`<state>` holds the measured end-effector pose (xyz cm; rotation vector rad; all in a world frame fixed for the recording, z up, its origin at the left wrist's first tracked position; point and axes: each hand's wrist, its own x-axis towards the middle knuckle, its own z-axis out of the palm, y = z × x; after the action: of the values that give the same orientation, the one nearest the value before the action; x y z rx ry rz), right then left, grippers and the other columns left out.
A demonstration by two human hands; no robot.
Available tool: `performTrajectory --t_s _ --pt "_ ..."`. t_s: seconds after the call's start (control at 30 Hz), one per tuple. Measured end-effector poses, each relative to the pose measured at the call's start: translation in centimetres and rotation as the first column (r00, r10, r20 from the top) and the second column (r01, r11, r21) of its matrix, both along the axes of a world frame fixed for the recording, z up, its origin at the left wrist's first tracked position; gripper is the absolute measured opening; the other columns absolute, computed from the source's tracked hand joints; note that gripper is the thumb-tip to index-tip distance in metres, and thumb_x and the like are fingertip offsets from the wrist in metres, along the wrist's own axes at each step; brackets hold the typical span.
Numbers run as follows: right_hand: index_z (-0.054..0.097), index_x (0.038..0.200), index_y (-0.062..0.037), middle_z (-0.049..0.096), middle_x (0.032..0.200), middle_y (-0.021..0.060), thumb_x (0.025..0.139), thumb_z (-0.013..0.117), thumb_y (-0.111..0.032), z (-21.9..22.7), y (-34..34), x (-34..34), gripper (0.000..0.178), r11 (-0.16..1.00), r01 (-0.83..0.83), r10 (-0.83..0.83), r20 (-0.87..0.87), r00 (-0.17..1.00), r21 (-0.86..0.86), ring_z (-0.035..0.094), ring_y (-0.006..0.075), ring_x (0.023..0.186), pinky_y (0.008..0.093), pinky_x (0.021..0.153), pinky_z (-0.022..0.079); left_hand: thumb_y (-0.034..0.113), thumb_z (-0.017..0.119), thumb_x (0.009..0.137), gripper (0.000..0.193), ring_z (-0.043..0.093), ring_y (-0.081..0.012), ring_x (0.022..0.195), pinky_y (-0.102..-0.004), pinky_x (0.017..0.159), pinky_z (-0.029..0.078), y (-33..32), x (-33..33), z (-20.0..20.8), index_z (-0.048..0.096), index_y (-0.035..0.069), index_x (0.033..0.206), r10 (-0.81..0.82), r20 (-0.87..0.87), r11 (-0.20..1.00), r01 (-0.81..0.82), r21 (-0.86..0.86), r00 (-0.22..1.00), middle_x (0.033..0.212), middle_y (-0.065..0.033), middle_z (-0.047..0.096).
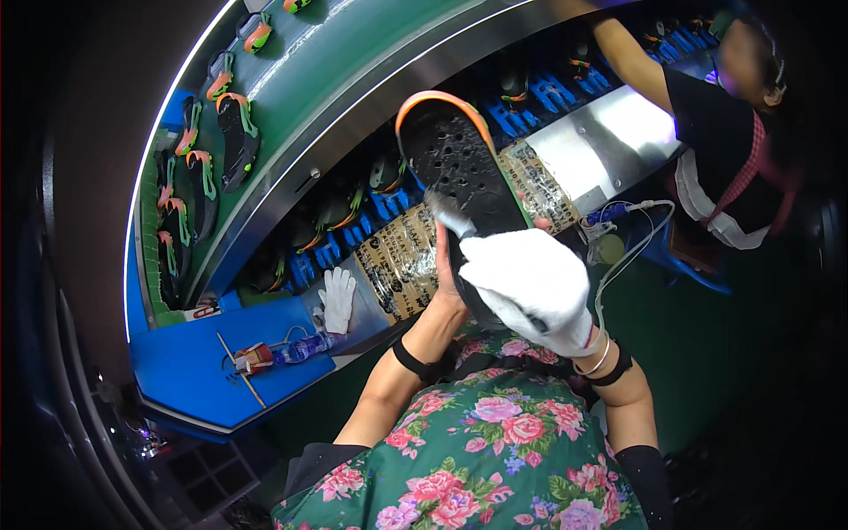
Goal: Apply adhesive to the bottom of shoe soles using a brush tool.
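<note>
A black shoe sole (452,155) with several small round holes and an orange toe rim is tilted up in front of me. My left hand (447,269), bare, is closed round its left edge from below. A white cotton glove covers my right hand (534,278), which is closed on a brush (450,216). The brush's pale bristles, blurred by motion, lie against the sole near its left edge. The gloved hand hides the heel end of the sole and most of the brush handle.
A green conveyor belt (305,57) carries shoe parts (237,141) at the left. Behind the sole, blue racks (548,93) hold more of them. A spare white glove (337,300) lies beside a blue board (181,367) with a plastic bottle (305,349). A co-worker (720,124) reaches in at the right.
</note>
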<state>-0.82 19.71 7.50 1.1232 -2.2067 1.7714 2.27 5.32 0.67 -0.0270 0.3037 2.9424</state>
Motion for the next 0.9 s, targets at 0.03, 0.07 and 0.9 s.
performTrajectory --t_s 0.03,0.07,0.9 --pt "0.081 0.104 -0.0085 0.079 0.107 0.0112 0.079 0.08 0.0 0.2 0.3 -0.2 0.026 0.998 -0.042 0.043 0.03 0.999 -0.048 0.075 0.0283 0.1 0.0414 0.099 0.054 0.082 0.043 0.093 0.103 0.052 -0.0502 0.135 -0.0658 0.11 0.046 0.3 0.0 0.0 0.029 0.005 0.16 0.084 -0.028 0.994 -0.082 0.066 0.996 0.157 -0.0181 0.044" --pt "0.081 0.101 -0.0073 0.079 0.104 0.0118 0.079 0.08 0.0 0.8 0.5 -0.9 0.024 0.995 -0.028 0.032 0.035 0.999 -0.098 0.075 0.0283 0.097 0.0421 0.099 0.054 0.083 0.044 0.092 0.103 0.052 -0.0504 0.135 -0.067 0.109 0.046 0.2 0.0 -0.2 0.03 0.006 0.16 0.136 0.051 0.991 -0.137 0.003 0.989 0.155 -0.0173 0.045" --pt "0.079 0.1 -0.007 0.078 0.105 0.0115 0.079 0.081 0.001 -1.5 1.0 0.1 0.022 0.974 -0.158 0.166 0.037 0.986 -0.16 0.075 0.0278 0.094 0.0381 0.082 0.06 0.088 0.051 0.086 0.105 0.06 -0.0583 0.12 -0.0701 0.095 0.055 -2.9 -3.3 -0.7 0.032 0.017 0.161 0.016 -0.227 0.977 0.033 0.21 0.974 0.151 -0.0306 0.047"
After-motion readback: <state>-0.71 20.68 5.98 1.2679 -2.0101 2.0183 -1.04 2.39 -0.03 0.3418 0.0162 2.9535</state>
